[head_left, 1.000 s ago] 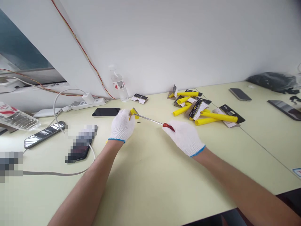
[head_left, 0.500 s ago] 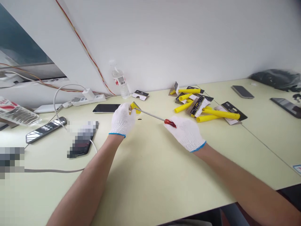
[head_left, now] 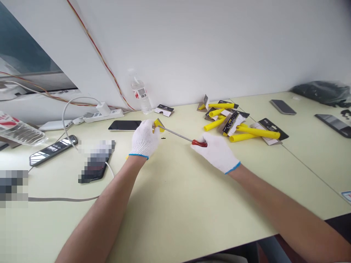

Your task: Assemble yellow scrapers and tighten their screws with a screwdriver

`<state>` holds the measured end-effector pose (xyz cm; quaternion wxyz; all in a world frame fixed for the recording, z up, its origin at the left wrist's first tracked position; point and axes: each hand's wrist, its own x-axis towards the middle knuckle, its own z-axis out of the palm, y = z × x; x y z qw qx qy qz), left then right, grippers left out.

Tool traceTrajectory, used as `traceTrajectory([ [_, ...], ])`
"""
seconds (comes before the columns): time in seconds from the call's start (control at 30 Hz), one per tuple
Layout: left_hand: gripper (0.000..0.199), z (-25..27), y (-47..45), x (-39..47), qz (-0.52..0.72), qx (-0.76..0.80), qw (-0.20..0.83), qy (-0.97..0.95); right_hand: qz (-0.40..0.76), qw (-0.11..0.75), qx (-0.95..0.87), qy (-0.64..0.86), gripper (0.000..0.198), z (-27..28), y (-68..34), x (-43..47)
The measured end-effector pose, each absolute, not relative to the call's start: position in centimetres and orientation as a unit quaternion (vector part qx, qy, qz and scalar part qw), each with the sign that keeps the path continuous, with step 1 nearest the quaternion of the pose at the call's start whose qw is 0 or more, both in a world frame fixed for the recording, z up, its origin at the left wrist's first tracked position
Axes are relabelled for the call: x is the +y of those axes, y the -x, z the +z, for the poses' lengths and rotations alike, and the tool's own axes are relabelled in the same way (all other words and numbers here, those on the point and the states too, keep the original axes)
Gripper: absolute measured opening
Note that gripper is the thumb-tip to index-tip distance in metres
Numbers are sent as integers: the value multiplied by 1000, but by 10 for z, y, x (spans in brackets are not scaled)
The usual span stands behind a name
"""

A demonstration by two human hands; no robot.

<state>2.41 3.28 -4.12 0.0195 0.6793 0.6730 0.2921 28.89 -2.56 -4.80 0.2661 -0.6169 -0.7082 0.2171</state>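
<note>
White knitted gloves with blue cuffs cover both hands. My left hand [head_left: 145, 138] is closed around a yellow scraper [head_left: 158, 125]; its head shows past the fingers, and a bit of yellow pokes out beside the wrist. The rest of the scraper is hidden by the glove. My right hand [head_left: 215, 151] grips the red handle of a screwdriver [head_left: 178, 135]. The long metal shaft points left, and its tip meets the scraper's head. On the table below the head lies a small dark piece [head_left: 163, 138].
Several yellow tube-handled tools [head_left: 246, 132] with black-and-white cards lie at the right. A loose card [head_left: 164, 110] rests near a water bottle [head_left: 141, 94] by the wall. Phones, including a black one [head_left: 124, 125], a power strip [head_left: 104, 115] and cables occupy the left.
Both hands keep their holds, and the screwdriver tip stays at the scraper. My left hand has shifted and turned slightly, so a bit of yellow now shows by its wrist.
</note>
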Motion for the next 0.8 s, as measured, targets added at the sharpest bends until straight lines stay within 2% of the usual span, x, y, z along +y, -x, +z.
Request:
traceTrajectory([
  [0.07,10,-42,-25,32,292,676,17,-676,103,268,-743,605,34,-51,-285,-28],
  [0.13,11,-42,-25,32,290,680,18,-674,90,267,-752,595,40,-50,-283,-30],
  [0.17,12,-43,-25,32,288,681,19,-673,135,266,-747,594,43,-49,-282,-31],
  [0.3,15,-43,-23,33,284,678,3,-678,473,214,-628,580,43,-40,-286,-29],
  [0.33,16,-43,-23,33,284,677,0,-679,506,207,-607,577,41,-38,-287,-28],
  [0.4,17,-42,-23,32,288,673,4,-681,457,225,-628,588,37,-38,-290,-27],
  [0.5,18,-42,-23,31,292,670,13,-682,266,264,-711,595,30,-41,-289,-28],
  [0.63,16,-42,-23,30,285,678,16,-678,128,230,-772,578,37,-47,-286,-31],
  [0.7,15,-43,-22,31,282,679,23,-677,131,228,-777,572,42,-48,-286,-30],
  [0.8,15,-44,-22,32,286,677,23,-678,224,241,-742,584,28,-46,-288,-28],
])
